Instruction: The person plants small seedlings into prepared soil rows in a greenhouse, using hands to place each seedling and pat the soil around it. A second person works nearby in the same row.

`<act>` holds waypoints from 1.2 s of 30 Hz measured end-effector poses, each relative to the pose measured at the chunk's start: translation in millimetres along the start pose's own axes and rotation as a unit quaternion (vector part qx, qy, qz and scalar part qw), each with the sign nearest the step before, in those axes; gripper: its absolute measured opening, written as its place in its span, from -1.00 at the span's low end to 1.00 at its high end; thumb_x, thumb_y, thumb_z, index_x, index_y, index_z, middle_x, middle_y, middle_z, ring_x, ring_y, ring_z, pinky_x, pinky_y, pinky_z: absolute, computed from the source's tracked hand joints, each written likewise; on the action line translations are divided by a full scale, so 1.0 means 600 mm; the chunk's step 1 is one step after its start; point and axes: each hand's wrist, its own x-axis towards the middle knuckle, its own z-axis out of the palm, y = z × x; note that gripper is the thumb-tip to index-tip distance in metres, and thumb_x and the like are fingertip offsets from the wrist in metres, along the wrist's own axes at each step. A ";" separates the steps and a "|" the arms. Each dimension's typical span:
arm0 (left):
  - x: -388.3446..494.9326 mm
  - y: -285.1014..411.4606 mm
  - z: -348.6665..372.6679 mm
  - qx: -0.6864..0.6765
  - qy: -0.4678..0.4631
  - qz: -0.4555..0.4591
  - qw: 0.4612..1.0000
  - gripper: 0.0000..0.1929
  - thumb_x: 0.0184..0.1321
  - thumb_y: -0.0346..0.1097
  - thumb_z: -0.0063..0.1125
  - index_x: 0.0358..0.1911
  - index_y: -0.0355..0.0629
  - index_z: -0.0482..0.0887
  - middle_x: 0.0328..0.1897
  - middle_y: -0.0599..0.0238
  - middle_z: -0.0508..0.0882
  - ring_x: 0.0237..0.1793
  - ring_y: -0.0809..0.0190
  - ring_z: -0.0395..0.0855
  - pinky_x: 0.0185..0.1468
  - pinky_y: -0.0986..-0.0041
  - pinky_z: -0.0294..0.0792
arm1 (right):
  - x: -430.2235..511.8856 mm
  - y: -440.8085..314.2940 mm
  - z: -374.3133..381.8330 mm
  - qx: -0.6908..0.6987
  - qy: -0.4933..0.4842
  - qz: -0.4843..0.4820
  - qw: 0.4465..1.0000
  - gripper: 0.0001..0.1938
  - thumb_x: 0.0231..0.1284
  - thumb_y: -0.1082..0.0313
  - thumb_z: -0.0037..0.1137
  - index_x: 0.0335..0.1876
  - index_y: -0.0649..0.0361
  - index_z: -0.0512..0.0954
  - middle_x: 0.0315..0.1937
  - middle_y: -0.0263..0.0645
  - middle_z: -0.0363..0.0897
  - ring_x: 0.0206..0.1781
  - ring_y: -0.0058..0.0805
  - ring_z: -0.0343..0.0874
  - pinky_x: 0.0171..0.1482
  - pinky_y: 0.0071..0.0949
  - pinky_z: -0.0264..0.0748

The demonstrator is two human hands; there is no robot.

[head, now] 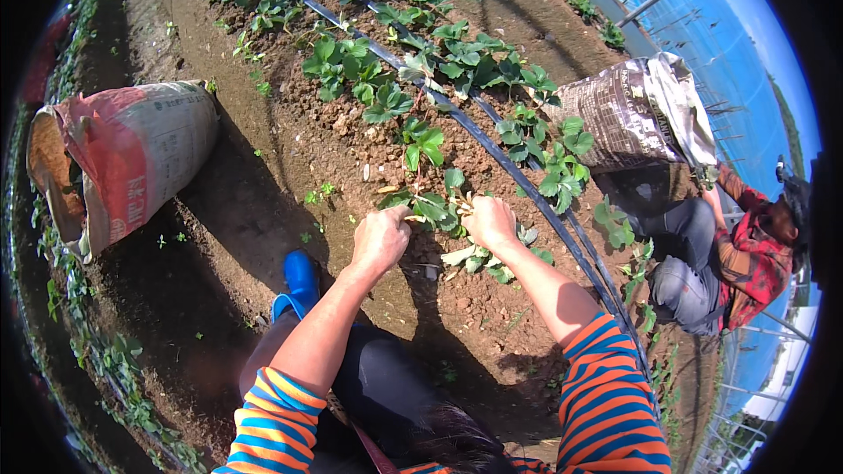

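Both of my hands are low over a strawberry plant [431,206] with green leaves, rooted in the crumbly soil of a raised bed. The fingers of my left hand [382,236] are closed at the plant's left side, with a pale stalk end poking out. On the other side, my right hand [490,220] is closed around dry, tan stalks [465,203]. Under the right wrist lie wilted leaves [471,257], some showing pale undersides. My fingertips are partly hidden by the leaves and fists.
Black drip hoses [487,141] run along the bed between more strawberry plants [349,66]. An open red-and-white sack [141,158] stands left, a brown-and-white sack [619,112] right. Another person [744,257] crouches across the bed. My blue boot [301,280] is in the furrow.
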 end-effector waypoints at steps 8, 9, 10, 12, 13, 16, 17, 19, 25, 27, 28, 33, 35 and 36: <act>-0.003 0.015 0.020 0.082 -0.037 0.161 0.983 -0.77 0.00 -0.42 -0.04 -0.27 -0.05 0.64 -0.29 0.15 0.62 -0.22 0.05 0.60 -0.12 0.25 0.43 | 0.016 0.032 0.003 0.119 -0.032 0.033 0.992 -0.79 -0.19 0.35 0.03 -0.40 0.31 0.54 -0.42 0.06 0.56 -0.29 -0.09 0.58 -0.17 -0.23 0.47; 0.000 0.022 0.033 0.115 -0.044 0.184 0.975 -0.77 0.01 -0.43 -0.05 -0.29 -0.02 0.64 -0.27 0.18 0.60 -0.19 0.07 0.59 -0.12 0.28 0.43 | 0.016 0.036 0.004 0.148 -0.040 0.064 0.986 -0.77 -0.19 0.34 0.03 -0.40 0.31 0.54 -0.41 0.07 0.56 -0.29 -0.08 0.57 -0.17 -0.24 0.46; 0.006 0.027 0.042 0.114 -0.034 0.202 0.972 -0.76 0.01 -0.44 -0.06 -0.27 -0.05 0.63 -0.27 0.17 0.59 -0.20 0.06 0.59 -0.13 0.28 0.44 | 0.016 0.039 0.005 0.180 -0.053 0.076 0.979 -0.75 -0.20 0.32 0.04 -0.39 0.33 0.53 -0.39 0.08 0.56 -0.27 -0.07 0.57 -0.18 -0.25 0.44; 0.023 0.035 0.059 0.121 -0.018 0.233 0.965 -0.76 0.00 -0.46 -0.07 -0.23 -0.11 0.59 -0.29 0.17 0.57 -0.22 0.05 0.58 -0.15 0.29 0.44 | 0.011 0.042 0.010 0.183 -0.034 0.097 0.978 -0.73 -0.18 0.27 0.07 -0.37 0.31 0.54 -0.35 0.05 0.57 -0.23 -0.07 0.57 -0.14 -0.25 0.45; 0.034 0.040 0.066 0.131 0.012 0.250 0.959 -0.76 0.00 -0.46 -0.06 -0.22 -0.14 0.57 -0.30 0.17 0.56 -0.22 0.05 0.58 -0.17 0.30 0.45 | 0.006 0.042 0.014 0.164 -0.021 0.111 0.980 -0.72 -0.17 0.25 0.08 -0.36 0.30 0.54 -0.33 0.04 0.57 -0.21 -0.08 0.57 -0.13 -0.25 0.45; 0.064 0.056 0.081 0.174 -0.014 0.291 0.941 -0.86 0.02 -0.40 -0.03 -0.33 -0.15 0.53 -0.34 0.20 0.55 -0.24 0.12 0.59 -0.22 0.34 0.46 | -0.003 0.039 0.029 0.208 0.001 0.171 0.963 -0.73 -0.16 0.26 0.08 -0.32 0.23 0.57 -0.30 0.02 0.58 -0.17 -0.08 0.57 -0.09 -0.25 0.44; 0.073 0.061 0.084 0.192 -0.044 0.291 0.936 -0.88 0.02 -0.38 -0.02 -0.35 -0.15 0.54 -0.35 0.22 0.56 -0.25 0.12 0.60 -0.23 0.34 0.46 | -0.004 0.039 0.034 0.229 0.005 0.195 0.954 -0.73 -0.16 0.26 0.08 -0.31 0.23 0.57 -0.31 0.03 0.58 -0.17 -0.08 0.56 -0.09 -0.25 0.43; 0.088 0.070 0.086 0.230 -0.070 0.295 0.925 -0.86 0.01 -0.36 0.00 -0.35 -0.09 0.59 -0.36 0.25 0.60 -0.29 0.12 0.63 -0.26 0.35 0.47 | -0.004 0.039 0.044 0.253 0.034 0.193 0.947 -0.75 -0.16 0.27 0.07 -0.34 0.23 0.58 -0.36 0.00 0.59 -0.22 -0.09 0.58 -0.12 -0.26 0.44; 0.107 0.067 0.080 0.221 -0.104 0.266 0.932 -0.77 -0.01 -0.33 0.05 -0.25 0.06 0.65 -0.33 0.30 0.63 -0.30 0.15 0.64 -0.24 0.33 0.48 | 0.000 0.052 0.053 0.351 0.055 0.184 0.917 -0.83 -0.16 0.35 0.08 -0.44 0.24 0.59 -0.55 -0.17 0.58 -0.46 -0.40 0.55 -0.34 -0.38 0.42; 0.119 0.068 0.078 0.203 -0.092 0.227 0.948 -0.75 -0.03 -0.36 0.04 -0.24 0.08 0.67 -0.34 0.27 0.66 -0.29 0.14 0.64 -0.21 0.32 0.48 | -0.001 0.052 0.049 0.370 0.032 0.190 0.909 -0.86 -0.15 0.37 0.08 -0.48 0.26 0.57 -0.63 -0.24 0.53 -0.51 -0.53 0.49 -0.39 -0.44 0.39; 0.121 0.071 0.080 0.194 -0.089 0.214 0.953 -0.75 -0.03 -0.37 0.03 -0.25 0.08 0.67 -0.35 0.25 0.66 -0.29 0.13 0.64 -0.21 0.31 0.48 | -0.005 0.050 0.047 0.388 0.029 0.167 0.906 -0.86 -0.15 0.36 0.08 -0.47 0.25 0.57 -0.62 -0.22 0.54 -0.50 -0.47 0.51 -0.37 -0.41 0.40; 0.125 0.080 0.084 0.160 -0.074 0.162 0.971 -0.71 -0.08 -0.43 -0.02 -0.26 -0.01 0.68 -0.35 0.14 0.67 -0.28 0.09 0.65 -0.19 0.27 0.47 | -0.020 0.025 0.051 0.202 0.087 0.133 0.966 -0.81 -0.16 0.32 0.05 -0.40 0.21 0.58 -0.44 0.02 0.58 -0.28 0.00 0.56 -0.18 -0.15 0.45; 0.124 0.083 0.083 0.164 -0.066 0.155 0.972 -0.82 -0.03 -0.39 -0.03 -0.41 -0.04 0.67 -0.41 0.17 0.67 -0.30 0.08 0.65 -0.19 0.31 0.47 | -0.023 0.015 0.059 0.178 0.130 0.128 0.967 -0.84 -0.12 0.35 0.02 -0.43 0.21 0.57 -0.47 0.01 0.58 -0.32 0.01 0.57 -0.22 -0.13 0.46; 0.125 0.084 0.082 0.178 -0.072 0.147 0.970 -0.82 -0.05 -0.39 -0.02 -0.42 -0.04 0.68 -0.42 0.16 0.67 -0.29 0.08 0.65 -0.20 0.30 0.47 | -0.024 0.012 0.063 0.182 0.157 0.114 0.964 -0.86 -0.08 0.37 -0.01 -0.45 0.21 0.57 -0.50 0.02 0.57 -0.36 0.03 0.56 -0.26 -0.12 0.46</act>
